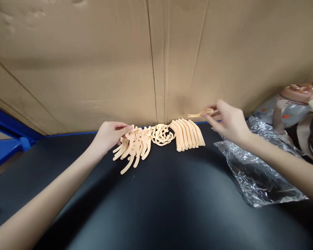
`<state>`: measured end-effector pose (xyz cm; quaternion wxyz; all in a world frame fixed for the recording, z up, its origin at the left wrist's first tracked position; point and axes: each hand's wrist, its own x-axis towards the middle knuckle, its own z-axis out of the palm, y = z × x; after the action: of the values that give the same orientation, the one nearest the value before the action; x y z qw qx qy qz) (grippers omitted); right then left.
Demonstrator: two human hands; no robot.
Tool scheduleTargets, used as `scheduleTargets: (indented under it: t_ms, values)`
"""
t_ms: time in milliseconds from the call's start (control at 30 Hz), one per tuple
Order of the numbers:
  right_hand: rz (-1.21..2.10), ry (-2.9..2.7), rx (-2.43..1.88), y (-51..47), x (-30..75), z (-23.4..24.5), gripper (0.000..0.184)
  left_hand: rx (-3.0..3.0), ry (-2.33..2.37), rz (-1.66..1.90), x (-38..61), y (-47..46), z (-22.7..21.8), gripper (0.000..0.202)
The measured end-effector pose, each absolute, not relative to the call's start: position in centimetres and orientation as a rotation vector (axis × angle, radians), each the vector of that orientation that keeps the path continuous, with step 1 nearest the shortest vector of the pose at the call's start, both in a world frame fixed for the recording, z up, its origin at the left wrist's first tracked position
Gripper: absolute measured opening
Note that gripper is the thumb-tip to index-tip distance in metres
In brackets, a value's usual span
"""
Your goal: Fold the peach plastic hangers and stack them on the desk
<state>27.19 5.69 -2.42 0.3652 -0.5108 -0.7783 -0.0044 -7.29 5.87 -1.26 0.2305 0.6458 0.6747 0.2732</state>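
My R hand (229, 119) pinches slim beige plastic-looking piece (197, 115), approx. 1 o'c, by curved beige plastic-looking row (190, 135), lined up; L hand (109, 135) touches jumbled beige plastic-looking heap (138, 142), 11 o'c, unsorted; grip unclear.

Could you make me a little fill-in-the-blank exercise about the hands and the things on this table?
1. While the left hand touches the loose curved pieces, the ____ hand holds one or more pale pieces in the air.
2. The looped heap lies ____ the loose curved pieces and the neat row.
3. The tabletop is coloured ____.

Missing words: right; between; black.
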Motion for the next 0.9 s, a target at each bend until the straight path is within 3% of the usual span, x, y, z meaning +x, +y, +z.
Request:
scheduleTargets:
  t_ms: [167,333,600,667,900]
  values:
    - [-0.347,-2.353,-1.238,5.2,28.0,-5.3,0.014,1.903,1.958,0.755,-7.5,6.5,-2.9,0.032]
    - [-0.369,-2.489,-1.189,4.4,27.9,-6.2,0.021,2.176,1.899,0.676,-7.5,4.9,-3.1,0.039]
    - [-0.315,-2.555,-1.161,4.0,28.0,-6.4,0.025,2.591,1.343,0.155,-10.4,1.4,-5.6,0.100]
    - [-0.255,-2.566,-1.141,4.0,28.0,-6.6,0.026,2.630,1.320,0.120,-11.0,1.2,-6.4,0.108]
    - [-0.292,-2.466,-1.228,3.1,29.3,-4.7,0.027,2.722,1.321,0.291,-11.0,1.5,-7.2,0.071]
